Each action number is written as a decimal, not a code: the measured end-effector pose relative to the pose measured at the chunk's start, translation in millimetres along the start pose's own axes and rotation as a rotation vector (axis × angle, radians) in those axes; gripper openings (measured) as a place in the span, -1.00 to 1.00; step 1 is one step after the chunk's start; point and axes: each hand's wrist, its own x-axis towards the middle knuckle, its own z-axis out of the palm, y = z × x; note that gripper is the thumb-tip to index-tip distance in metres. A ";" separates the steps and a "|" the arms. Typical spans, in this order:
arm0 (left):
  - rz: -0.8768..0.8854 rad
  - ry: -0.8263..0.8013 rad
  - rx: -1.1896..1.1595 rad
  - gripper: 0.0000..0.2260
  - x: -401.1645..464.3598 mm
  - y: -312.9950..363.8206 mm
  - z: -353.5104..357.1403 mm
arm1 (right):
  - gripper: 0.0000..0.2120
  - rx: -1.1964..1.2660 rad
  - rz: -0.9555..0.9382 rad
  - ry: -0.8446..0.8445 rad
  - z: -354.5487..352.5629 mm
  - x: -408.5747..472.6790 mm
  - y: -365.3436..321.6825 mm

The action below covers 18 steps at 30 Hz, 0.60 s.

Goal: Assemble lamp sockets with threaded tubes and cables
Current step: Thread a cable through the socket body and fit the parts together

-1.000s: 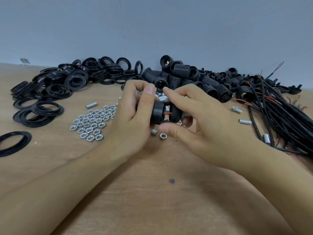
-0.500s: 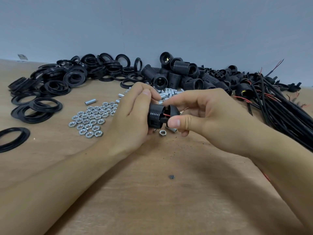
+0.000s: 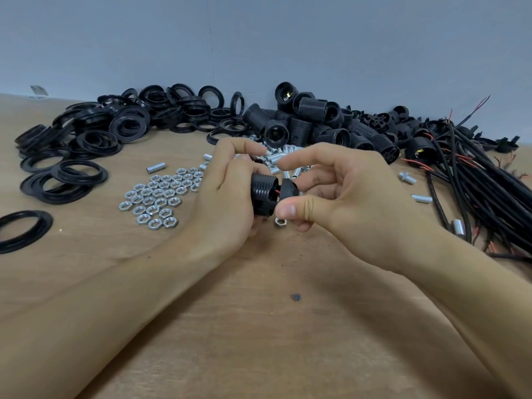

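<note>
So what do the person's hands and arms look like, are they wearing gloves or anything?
No gloves. The left hand and right hand are both bare, with short, plain fingernails. No rings, watch or bracelet show. Both forearms are bare too, and no sleeve comes into view anywhere down to the picture's edge.

1. Near half of the wooden table (image 3: pixel 259 341) is bare; only a small dark speck (image 3: pixel 295 297) lies there.
2. Left is blocked by the black rings (image 3: pixel 86 145) and the nuts (image 3: pixel 157 197).
3. Back is walled off by the socket pile (image 3: pixel 316 122) and the loose metal tubes (image 3: pixel 280 159).
4. Right edge is crowded by the cable bundle (image 3: pixel 483 182).
</note>
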 end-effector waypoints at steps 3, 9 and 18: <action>0.033 0.030 0.006 -0.77 -2.2 0.6 0.8 | -0.67 -0.027 -0.018 0.042 6.1 -1.8 -0.4; 0.104 0.029 0.058 -0.74 -6.1 6.6 0.0 | -0.49 -0.011 -0.055 0.106 7.4 -1.9 -1.3; 0.168 -0.137 -0.155 -0.68 -9.0 12.6 -7.0 | -0.55 0.059 -0.157 0.048 6.9 -4.5 -4.2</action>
